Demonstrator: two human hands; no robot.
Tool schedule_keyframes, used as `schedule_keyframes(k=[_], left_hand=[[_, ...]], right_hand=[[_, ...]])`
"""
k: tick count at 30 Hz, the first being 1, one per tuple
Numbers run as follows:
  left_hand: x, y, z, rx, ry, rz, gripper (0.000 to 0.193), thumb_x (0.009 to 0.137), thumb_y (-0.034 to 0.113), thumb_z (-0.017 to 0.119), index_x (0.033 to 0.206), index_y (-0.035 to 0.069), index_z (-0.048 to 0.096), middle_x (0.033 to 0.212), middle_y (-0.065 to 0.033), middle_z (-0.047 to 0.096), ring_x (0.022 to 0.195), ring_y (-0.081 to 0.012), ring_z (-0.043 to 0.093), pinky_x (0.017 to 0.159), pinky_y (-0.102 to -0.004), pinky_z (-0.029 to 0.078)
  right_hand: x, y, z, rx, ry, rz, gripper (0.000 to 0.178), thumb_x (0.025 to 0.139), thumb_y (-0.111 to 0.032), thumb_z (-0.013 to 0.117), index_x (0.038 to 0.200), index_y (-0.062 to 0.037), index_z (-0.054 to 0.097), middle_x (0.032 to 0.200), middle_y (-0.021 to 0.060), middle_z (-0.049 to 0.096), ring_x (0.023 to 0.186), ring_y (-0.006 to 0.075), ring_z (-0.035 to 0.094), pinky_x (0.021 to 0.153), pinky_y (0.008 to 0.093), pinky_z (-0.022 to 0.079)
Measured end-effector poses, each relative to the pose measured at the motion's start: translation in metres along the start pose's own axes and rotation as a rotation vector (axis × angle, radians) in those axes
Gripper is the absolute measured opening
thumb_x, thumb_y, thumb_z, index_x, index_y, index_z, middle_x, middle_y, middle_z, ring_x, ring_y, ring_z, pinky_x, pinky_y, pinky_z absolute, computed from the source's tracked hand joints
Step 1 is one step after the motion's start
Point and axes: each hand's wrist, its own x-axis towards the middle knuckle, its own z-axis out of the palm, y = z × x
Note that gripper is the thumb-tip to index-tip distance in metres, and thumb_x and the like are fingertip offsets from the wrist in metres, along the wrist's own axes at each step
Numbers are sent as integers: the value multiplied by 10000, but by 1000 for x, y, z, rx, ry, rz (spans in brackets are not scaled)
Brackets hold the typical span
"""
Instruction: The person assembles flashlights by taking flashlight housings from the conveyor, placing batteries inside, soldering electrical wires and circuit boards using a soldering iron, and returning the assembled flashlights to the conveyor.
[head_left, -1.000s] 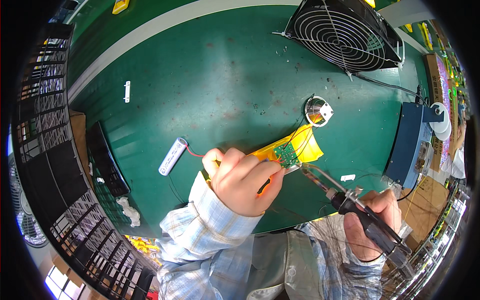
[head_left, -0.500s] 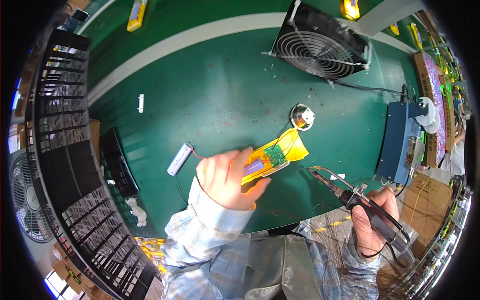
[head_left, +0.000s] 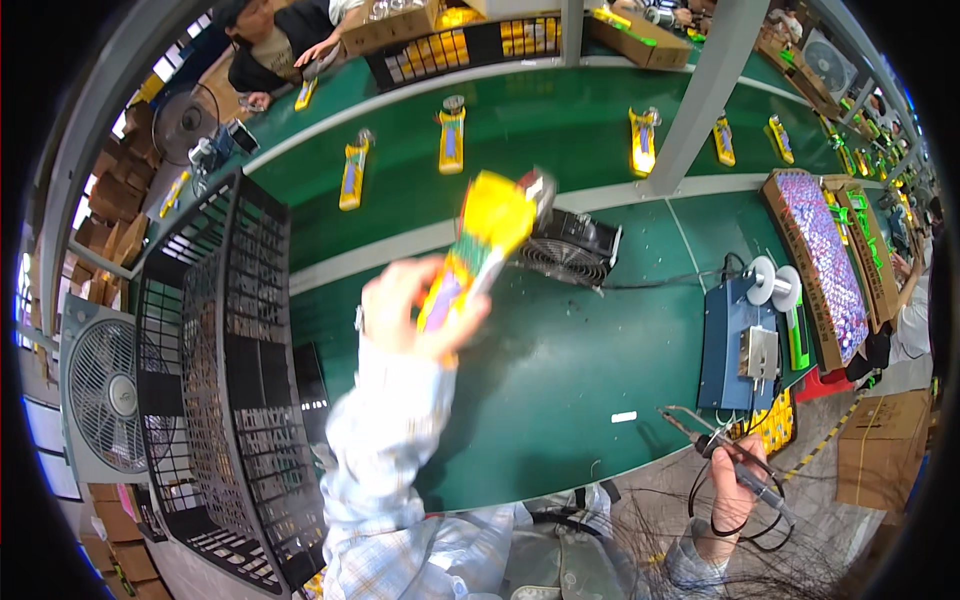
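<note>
My left hand (head_left: 400,305) is raised over the bench, its fingers wrapped round a yellow flashlight housing (head_left: 495,212). The housing is blurred by motion. Inside it are a green circuit board (head_left: 466,262) and a purple part (head_left: 440,300) near my fingers. A round silvery lamp head (head_left: 541,188) is at its far end. In my right hand (head_left: 732,492), low on the right, is a soldering iron (head_left: 712,442) with a thin metal guide tube beside its tip. The iron's tip points up and left, apart from the housing.
A black fan (head_left: 572,250) stands behind the housing. On the right are a blue box-shaped unit (head_left: 722,330) and a white spool (head_left: 775,283). Black crates (head_left: 240,390) stand left. Yellow housings (head_left: 452,142) lie along the green strip beyond; a person (head_left: 285,45) sits at far left.
My left hand has lifted the flashlight housing up and away from the bench. The lamp head came with it. The loose battery cell on the bench no longer shows. My right hand still holds the iron.
</note>
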Motion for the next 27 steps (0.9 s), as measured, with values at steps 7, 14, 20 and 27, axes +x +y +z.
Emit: schedule_keyframes(k=[7,14,20,27], left_hand=[[158,-79,133,107,-81,-128,482,674,401,700,1000,57,614,943,-127,592,876,-297,576,786,-381,439],[172,-112,206,376,-397,-348,455,682,430,682,954,78,583,1036,-127,556,974,-301,536,878,-390,374],[174,-135,204,524,-442,-255,511,686,448,675,991,52,567,1064,-131,542,1009,-331,512,871,-396,399],[206,-194,170,674,-154,-720,720,581,549,698,1084,56,548,1111,-124,535,1070,-296,506,909,-408,388]], right_hand=[[8,26,8,60,-47,61,185,762,-49,620,734,-36,437,576,15,495,530,60,462,514,198,365],[14,50,4,29,45,113,215,751,-69,662,784,-63,449,637,-1,483,567,68,459,526,212,377],[28,78,3,75,18,87,244,738,-40,667,845,-62,449,749,-4,472,623,75,457,569,216,385],[25,76,9,-46,-9,81,259,730,-54,668,836,-66,432,700,2,461,628,76,455,574,216,382]])
